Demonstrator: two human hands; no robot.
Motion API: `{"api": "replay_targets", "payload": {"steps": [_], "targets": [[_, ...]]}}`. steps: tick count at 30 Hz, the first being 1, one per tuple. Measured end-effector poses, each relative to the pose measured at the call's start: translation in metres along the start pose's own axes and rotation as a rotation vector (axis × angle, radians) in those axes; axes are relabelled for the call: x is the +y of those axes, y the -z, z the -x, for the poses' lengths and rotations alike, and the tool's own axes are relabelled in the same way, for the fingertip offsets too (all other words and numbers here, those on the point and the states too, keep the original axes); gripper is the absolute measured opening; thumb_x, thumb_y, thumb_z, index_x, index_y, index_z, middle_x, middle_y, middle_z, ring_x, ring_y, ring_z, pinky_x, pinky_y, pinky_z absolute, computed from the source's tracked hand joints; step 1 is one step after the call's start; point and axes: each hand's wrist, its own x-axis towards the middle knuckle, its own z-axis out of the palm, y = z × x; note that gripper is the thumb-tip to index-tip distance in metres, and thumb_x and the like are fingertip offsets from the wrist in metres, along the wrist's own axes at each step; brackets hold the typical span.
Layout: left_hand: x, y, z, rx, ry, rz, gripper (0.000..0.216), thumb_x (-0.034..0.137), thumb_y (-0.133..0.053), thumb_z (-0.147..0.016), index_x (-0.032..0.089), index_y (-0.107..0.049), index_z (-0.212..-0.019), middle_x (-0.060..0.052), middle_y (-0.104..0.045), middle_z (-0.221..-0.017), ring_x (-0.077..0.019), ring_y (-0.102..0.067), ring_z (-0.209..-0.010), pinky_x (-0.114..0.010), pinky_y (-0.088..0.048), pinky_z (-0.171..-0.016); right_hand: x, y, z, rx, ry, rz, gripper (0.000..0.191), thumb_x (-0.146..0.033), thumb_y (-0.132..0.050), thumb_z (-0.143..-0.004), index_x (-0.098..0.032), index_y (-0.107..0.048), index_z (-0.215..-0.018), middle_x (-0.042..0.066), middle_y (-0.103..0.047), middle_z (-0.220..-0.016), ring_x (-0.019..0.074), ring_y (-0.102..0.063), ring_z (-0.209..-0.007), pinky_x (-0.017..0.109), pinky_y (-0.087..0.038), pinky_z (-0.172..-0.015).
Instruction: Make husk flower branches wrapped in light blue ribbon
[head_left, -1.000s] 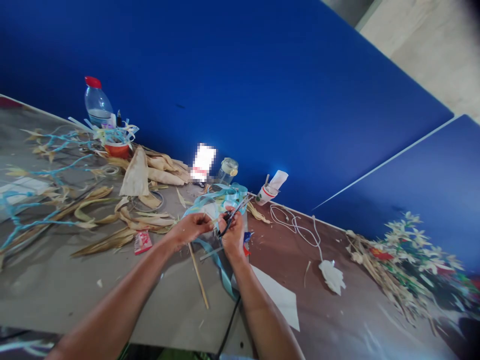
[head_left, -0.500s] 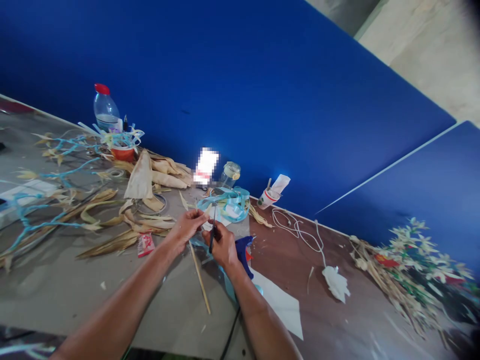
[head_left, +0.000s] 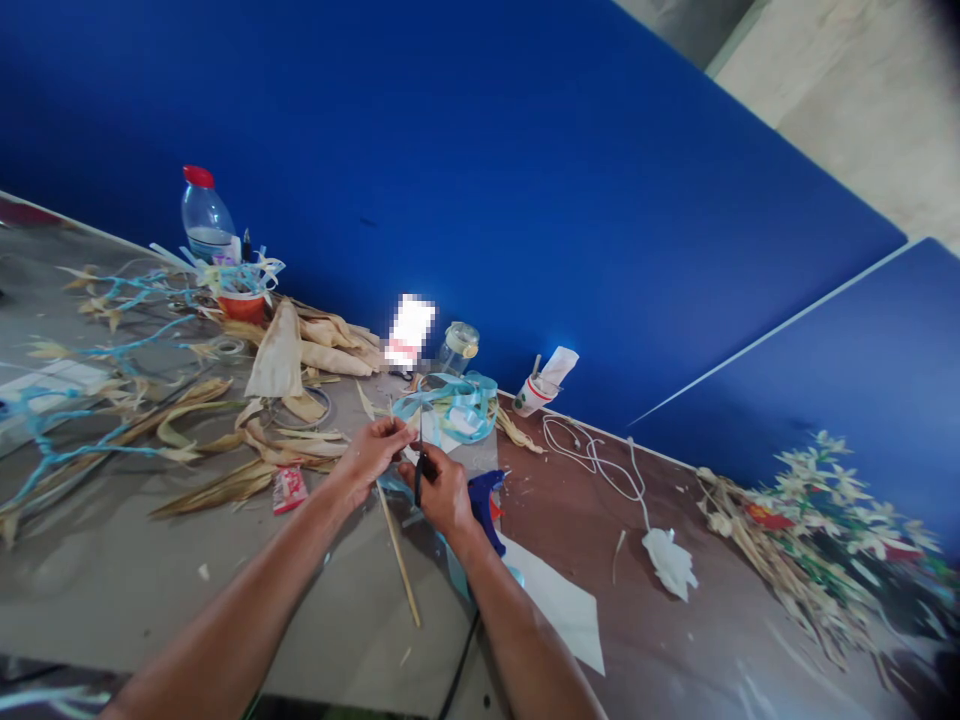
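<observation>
My right hand is closed round a pair of scissors with dark handles, blades pointing up and away from me. Close on its left, my left hand pinches a small pale piece, perhaps dry husk, beside the blades. Whether the blades touch it I cannot tell. Just behind the hands lies a tangle of light blue ribbon. A thin wooden stick rests on the table below my fingers. Partly hidden by my right wrist is a blue glue gun.
Dry corn husks spread over the left side, with blue-wrapped stems and a red-capped bottle. A lidded jar, a white cup and a white cable lie along the blue partition. Artificial flowers lie at right.
The scissors have tilted slightly more upright in my right hand. My left hand keeps its pinch on the pale piece. The whole view has shifted a little.
</observation>
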Motion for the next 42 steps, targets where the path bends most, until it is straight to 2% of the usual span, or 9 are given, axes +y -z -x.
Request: {"api": "replay_targets", "payload": {"steps": [5,11,22,27,34,42], "targets": [[0.002,-0.002,0.002,0.006,0.006,0.013,0.027,0.034,-0.073,-0.056,0.015,-0.054,-0.057,0.004,-0.052,-0.053,-0.005,-0.038,-0.046,-0.018,-0.027,-0.044,-0.002,-0.001,0.0,0.008,-0.013,-0.004,0.033,-0.035,-0.059,-0.074,-0.014,-0.064,-0.098,-0.003,-0.048,-0.06,0.0094,-0.038,-0.052,0.02,-0.035,-0.051],[0.002,-0.001,0.001,0.013,-0.016,0.004,0.026,0.034,-0.074,-0.056,0.015,-0.055,-0.057,0.005,-0.05,-0.052,-0.0063,-0.041,-0.047,-0.019,-0.029,-0.045,0.004,-0.003,-0.001,0.015,-0.013,-0.029,0.034,-0.036,-0.058,-0.074,-0.014,-0.063,-0.099,-0.003,-0.05,-0.061,0.0098,-0.04,-0.053,0.021,-0.037,-0.052],[0.001,-0.001,0.0,0.07,-0.093,-0.084,0.03,0.039,-0.072,-0.058,0.015,-0.054,-0.057,0.006,-0.044,-0.051,-0.0062,-0.037,-0.048,-0.02,-0.026,-0.048,0.011,-0.006,0.0,0.038,-0.039,-0.072,0.034,-0.037,-0.055,-0.076,-0.015,-0.062,-0.101,0.0,-0.055,-0.064,0.0107,-0.045,-0.055,0.021,-0.04,-0.051],[0.005,-0.003,0.003,0.073,-0.108,-0.106,0.033,0.043,-0.071,-0.058,0.015,-0.053,-0.056,0.006,-0.045,-0.051,-0.0072,-0.038,-0.049,-0.021,-0.027,-0.049,0.011,-0.006,0.002,0.029,-0.037,-0.07,0.033,-0.035,-0.057,-0.075,-0.015,-0.062,-0.1,-0.001,-0.056,-0.066,0.0108,-0.046,-0.057,0.021,-0.04,-0.053],[0.004,-0.003,0.001,0.056,-0.1,-0.096,0.03,0.039,-0.072,-0.058,0.015,-0.056,-0.057,0.003,-0.053,-0.054,-0.0079,-0.042,-0.052,-0.021,-0.031,-0.052,0.003,-0.005,0.003,-0.003,-0.035,-0.046,0.033,-0.034,-0.057,-0.074,-0.014,-0.062,-0.1,-0.003,-0.051,-0.061,0.01,-0.042,-0.054,0.021,-0.037,-0.052],[0.003,-0.002,0.001,0.071,-0.091,-0.112,0.031,0.041,-0.071,-0.057,0.015,-0.055,-0.057,0.004,-0.049,-0.051,-0.007,-0.038,-0.048,-0.02,-0.028,-0.049,0.007,-0.007,0.003,0.017,-0.03,-0.02,0.035,-0.036,-0.057,-0.075,-0.014,-0.062,-0.102,-0.003,-0.047,-0.059,0.0097,-0.038,-0.053,0.02,-0.035,-0.05]]}}
